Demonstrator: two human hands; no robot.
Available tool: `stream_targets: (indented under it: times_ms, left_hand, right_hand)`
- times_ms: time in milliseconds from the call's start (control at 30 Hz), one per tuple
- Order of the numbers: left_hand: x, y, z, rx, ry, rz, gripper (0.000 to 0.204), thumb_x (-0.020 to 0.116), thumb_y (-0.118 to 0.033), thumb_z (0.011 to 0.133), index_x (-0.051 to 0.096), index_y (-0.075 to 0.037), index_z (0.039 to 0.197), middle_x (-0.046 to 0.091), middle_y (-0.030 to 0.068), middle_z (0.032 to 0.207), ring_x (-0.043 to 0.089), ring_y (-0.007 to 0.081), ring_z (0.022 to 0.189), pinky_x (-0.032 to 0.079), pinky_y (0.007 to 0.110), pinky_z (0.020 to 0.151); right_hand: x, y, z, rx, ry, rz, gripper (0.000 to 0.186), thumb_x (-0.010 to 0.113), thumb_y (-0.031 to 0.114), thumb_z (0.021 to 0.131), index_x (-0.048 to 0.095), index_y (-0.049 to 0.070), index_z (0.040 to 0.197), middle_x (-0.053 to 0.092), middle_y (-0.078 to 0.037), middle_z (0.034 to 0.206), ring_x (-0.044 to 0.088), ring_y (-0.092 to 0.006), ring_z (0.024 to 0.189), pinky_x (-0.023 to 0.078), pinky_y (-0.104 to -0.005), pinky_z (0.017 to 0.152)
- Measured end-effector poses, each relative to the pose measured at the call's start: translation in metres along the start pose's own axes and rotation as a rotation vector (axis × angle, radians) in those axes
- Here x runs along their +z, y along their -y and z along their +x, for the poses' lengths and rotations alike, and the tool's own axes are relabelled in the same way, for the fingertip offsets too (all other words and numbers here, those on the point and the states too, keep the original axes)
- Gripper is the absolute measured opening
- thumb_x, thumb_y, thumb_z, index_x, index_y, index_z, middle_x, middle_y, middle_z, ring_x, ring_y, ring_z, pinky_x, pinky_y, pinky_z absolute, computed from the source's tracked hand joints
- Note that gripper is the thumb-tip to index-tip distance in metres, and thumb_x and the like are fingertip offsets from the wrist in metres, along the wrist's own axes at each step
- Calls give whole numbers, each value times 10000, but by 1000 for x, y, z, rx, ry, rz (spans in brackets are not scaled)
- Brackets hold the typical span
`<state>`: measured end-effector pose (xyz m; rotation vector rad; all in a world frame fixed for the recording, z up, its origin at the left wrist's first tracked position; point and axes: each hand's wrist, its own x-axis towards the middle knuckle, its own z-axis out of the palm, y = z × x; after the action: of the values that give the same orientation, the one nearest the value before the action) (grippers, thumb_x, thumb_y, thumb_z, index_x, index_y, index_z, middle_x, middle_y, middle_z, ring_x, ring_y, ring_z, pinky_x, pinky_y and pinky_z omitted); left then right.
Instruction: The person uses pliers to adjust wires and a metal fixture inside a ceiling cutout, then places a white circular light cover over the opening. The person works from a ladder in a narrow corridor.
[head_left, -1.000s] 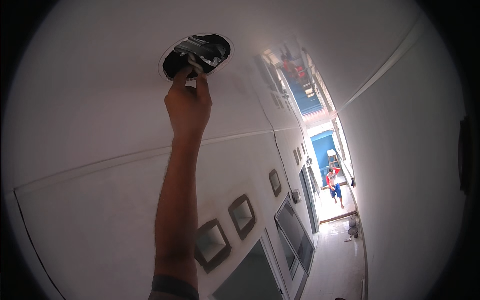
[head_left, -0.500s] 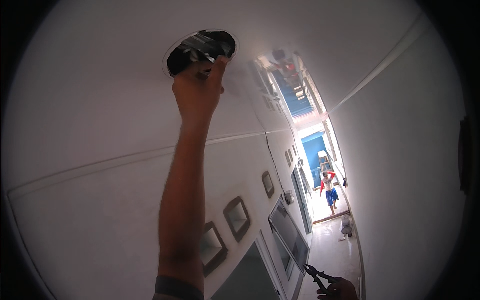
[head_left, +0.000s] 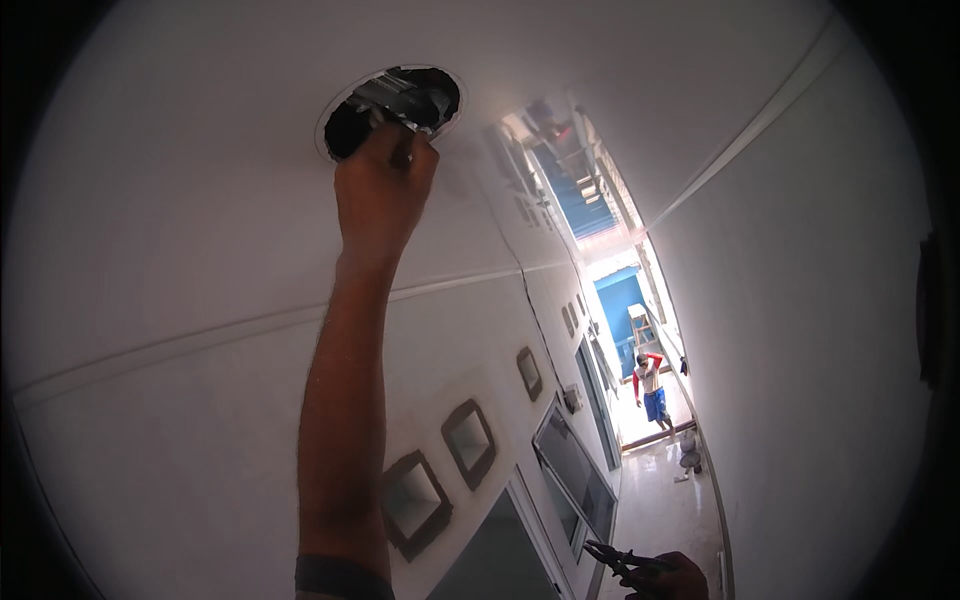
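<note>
Overhead, my left hand (head_left: 382,195) reaches up to a round hole (head_left: 448,92) cut in the white ceiling. Its fingers are bent and drawn together at the hole's near edge, their tips partly hidden. What they pinch, if anything, I cannot make out. Inside the hole some grey, shiny metal-looking parts (head_left: 392,92) show against the dark. Low at the bottom right, my right hand (head_left: 684,578) is closed around the handles of dark pliers (head_left: 622,560), whose jaws point left and look slightly parted.
A narrow passage runs away at the right, between the right wall (head_left: 810,350) and a wall with framed square openings (head_left: 468,445) and a tilted window (head_left: 575,465). At its far end a person (head_left: 650,388) stands near a wooden ladder (head_left: 641,325).
My left hand has lowered slightly and its fingers have drawn closer together. The pliers have swung to a flatter angle. The far person has come nearer along the passage.
</note>
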<state>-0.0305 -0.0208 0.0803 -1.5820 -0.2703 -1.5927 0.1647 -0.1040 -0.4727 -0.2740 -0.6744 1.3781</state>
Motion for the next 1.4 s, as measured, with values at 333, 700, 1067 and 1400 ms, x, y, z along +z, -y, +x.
stream_targets:
  times_ms: [333, 700, 1067, 1400]
  left_hand:
    - [-10, 3, 2, -27, 94, -4, 178, 757, -214, 879, 728, -50, 940, 673, 83, 641, 652, 199, 540, 515, 339, 559]
    - [-33, 11, -4, 50, 343, 440, 468, 656, -268, 936, 525, -88, 1348, 684, 135, 661, 723, 344, 666, 569, 448, 631]
    - [-43, 7, -1, 31, 438, 849, 547, 545, -244, 996, 392, -101, 1502, 710, 181, 773, 723, 394, 717, 589, 522, 637]
    - [-49, 11, -2, 11, 473, 813, 340, 531, -216, 1012, 507, -97, 1329, 717, 192, 802, 728, 393, 759, 584, 529, 669]
  right_hand:
    - [24, 39, 6, -48, 30, -263, 311, 711, 61, 940, 557, -59, 1183, 664, -141, 1075, 691, -236, 1044, 647, -311, 762]
    - [57, 76, 54, 120, -21, -180, 220, 659, 29, 873, 560, -79, 1037, 648, -213, 810, 719, -365, 749, 643, -529, 691]
    - [150, 154, 119, -16, 385, -433, 276, 629, 164, 997, 617, -45, 1177, 682, -111, 956, 745, -308, 930, 581, -350, 706]
    - [306, 227, 152, -214, 666, -575, 275, 565, 97, 968, 476, -78, 1160, 621, -322, 1158, 721, -428, 960, 660, -520, 795]
